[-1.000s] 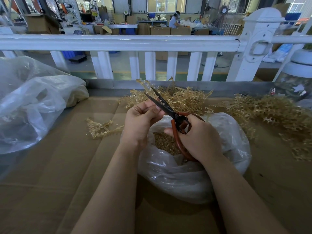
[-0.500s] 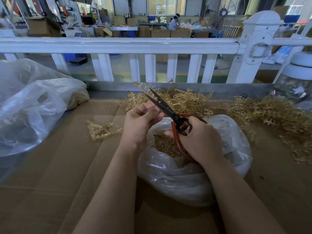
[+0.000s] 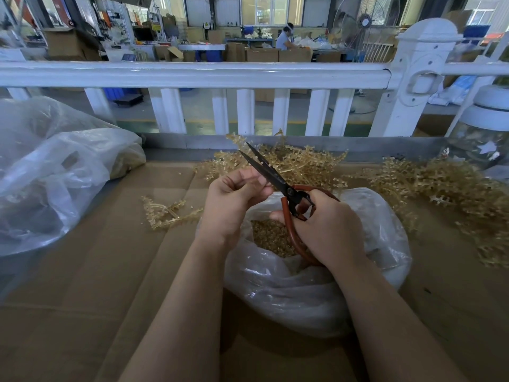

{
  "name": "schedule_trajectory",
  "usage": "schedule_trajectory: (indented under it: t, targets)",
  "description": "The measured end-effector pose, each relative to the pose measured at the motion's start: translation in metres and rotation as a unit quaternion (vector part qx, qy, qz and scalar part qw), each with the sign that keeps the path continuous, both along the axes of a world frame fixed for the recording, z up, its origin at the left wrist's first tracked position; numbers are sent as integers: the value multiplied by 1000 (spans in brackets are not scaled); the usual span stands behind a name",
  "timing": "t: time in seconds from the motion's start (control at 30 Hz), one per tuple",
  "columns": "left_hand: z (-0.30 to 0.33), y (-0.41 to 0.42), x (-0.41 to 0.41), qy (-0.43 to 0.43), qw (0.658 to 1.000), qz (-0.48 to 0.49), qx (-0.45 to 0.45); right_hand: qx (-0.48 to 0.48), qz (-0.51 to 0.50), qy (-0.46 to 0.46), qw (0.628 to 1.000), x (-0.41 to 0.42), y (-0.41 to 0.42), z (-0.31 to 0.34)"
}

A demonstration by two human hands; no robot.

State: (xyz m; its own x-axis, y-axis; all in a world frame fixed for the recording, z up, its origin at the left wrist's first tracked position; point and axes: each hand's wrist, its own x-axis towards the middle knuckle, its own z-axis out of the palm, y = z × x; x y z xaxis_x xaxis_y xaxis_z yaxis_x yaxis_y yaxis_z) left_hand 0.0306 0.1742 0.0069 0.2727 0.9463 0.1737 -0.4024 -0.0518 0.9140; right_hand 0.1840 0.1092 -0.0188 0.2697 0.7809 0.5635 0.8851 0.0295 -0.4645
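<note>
Right hand (image 3: 327, 230) is wrapped round the red loop handles of the scissors (image 3: 289, 191), fingers through and clenched on them, with the dark blades parted and pointing up and away to the far left, tips apart, ready to bite. Left hand (image 3: 234, 199) sits right against the near blade, thumb and fingertips pinched on what looks like a small pale sprig (image 3: 259, 181), mostly hidden by the fingers, so its exact shape can't be made out. It's held close to the pivot, probably because that is where the cut has most force. Both hands hover directly above the open mouth of the clear bag (image 3: 303, 293), and that placement looks deliberate: anything snipped off drops straight onto the heap of tan cut bits (image 3: 272, 238) already inside it. Just beyond the hands, on the far side, lies the uncut pile of branched tan sprues (image 3: 303, 161), within easy reach for the next pick, with a second tangle (image 3: 454, 194) spread out to the right. Left of the bag, a bare-looking stem (image 3: 165, 213) rests apart on the cardboard (image 3: 96, 271), seemingly set aside as spent. Far left, a large clear sack (image 3: 55, 172) slumps, and the white railing (image 3: 192, 74) closes off the bench.
</note>
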Motion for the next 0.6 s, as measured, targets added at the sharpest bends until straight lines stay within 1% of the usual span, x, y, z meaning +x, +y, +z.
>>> schedule_trajectory:
  t: [0.1, 0.2, 0.3, 0.6]
  targets:
    - [-1, 1, 0, 15, 1000, -1, 9, 5, 3, 2, 1000, -1, 0, 0]
    - [0, 0, 0, 43, 998, -14, 37, 5, -3, 9, 1000, -1, -1, 0]
    - [0, -1, -1, 69, 996, -14, 54, 3, -6, -1, 1000, -1, 0, 1]
    - [0, -2, -2, 66, 996, -20, 49, 2, -7, -10, 1000, 0, -1, 2]
